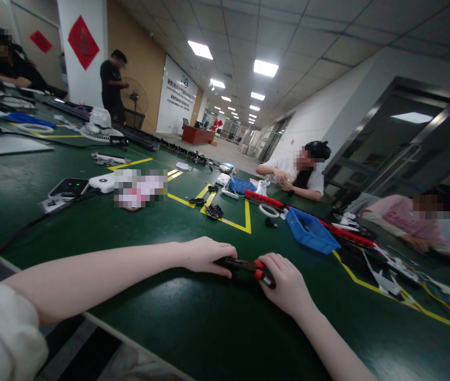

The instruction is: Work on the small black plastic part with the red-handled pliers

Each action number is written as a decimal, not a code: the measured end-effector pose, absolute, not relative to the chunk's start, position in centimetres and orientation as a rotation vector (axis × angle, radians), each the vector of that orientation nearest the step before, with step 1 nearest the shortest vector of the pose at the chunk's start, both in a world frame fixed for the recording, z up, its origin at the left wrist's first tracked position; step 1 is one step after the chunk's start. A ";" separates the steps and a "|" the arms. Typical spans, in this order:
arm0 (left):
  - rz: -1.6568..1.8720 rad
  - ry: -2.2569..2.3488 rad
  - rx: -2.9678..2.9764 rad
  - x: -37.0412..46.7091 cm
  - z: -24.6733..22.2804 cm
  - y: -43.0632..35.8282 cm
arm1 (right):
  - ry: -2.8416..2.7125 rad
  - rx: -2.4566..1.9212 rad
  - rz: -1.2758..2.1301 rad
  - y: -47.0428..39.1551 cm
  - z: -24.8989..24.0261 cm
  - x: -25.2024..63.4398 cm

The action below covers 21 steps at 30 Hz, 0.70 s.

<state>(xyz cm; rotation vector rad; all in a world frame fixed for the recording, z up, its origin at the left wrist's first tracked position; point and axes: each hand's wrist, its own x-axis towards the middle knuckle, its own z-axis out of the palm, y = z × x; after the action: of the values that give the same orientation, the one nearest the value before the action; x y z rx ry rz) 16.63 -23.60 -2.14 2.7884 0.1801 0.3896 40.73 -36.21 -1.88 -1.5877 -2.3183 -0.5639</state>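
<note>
My right hand (pixel 288 283) is closed around the red-and-black handles of a pair of pliers (pixel 259 269) above the green table. The jaws point left, toward my left hand (pixel 204 254). Between its thumb and fingers, my left hand pinches a small black part (pixel 223 261). The jaws meet or overlap this part; I cannot tell whether they grip it. Beyond my hands, several small black pieces (pixel 213 211) lie in a cluster inside a yellow-taped area.
A blue bin (pixel 312 235) stands right of my hands, near a white tape roll (pixel 268 211). At left lie a phone-like object (pixel 141 191), a white device (pixel 106 182) and a black cable (pixel 22 230). Co-workers sit across the table (pixel 169 323) and at its right.
</note>
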 end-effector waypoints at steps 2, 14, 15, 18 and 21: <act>0.396 0.167 2.793 16.7 -2.2 -23.6 | -2.334 -1.589 -0.556 -36.2 -1.9 40.9; 0.397 0.153 2.832 16.8 -2.4 -23.6 | -2.366 -1.536 -0.581 -36.0 -1.8 41.7; 0.392 0.154 2.832 16.8 -2.4 -23.6 | -2.365 -1.541 -0.580 -36.1 -1.8 41.9; 0.383 0.172 2.826 16.7 -2.2 -23.7 | -2.366 -1.560 -0.592 -36.1 -1.8 42.4; 0.384 0.179 2.817 16.6 -2.1 -23.7 | -2.364 -1.566 -0.620 -36.1 -1.7 42.8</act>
<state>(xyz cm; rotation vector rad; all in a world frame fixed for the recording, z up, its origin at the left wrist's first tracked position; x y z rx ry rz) 16.63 -23.74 -2.06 2.8172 0.1787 0.3840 42.80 -36.08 -1.69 -1.5660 -2.3639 -0.6203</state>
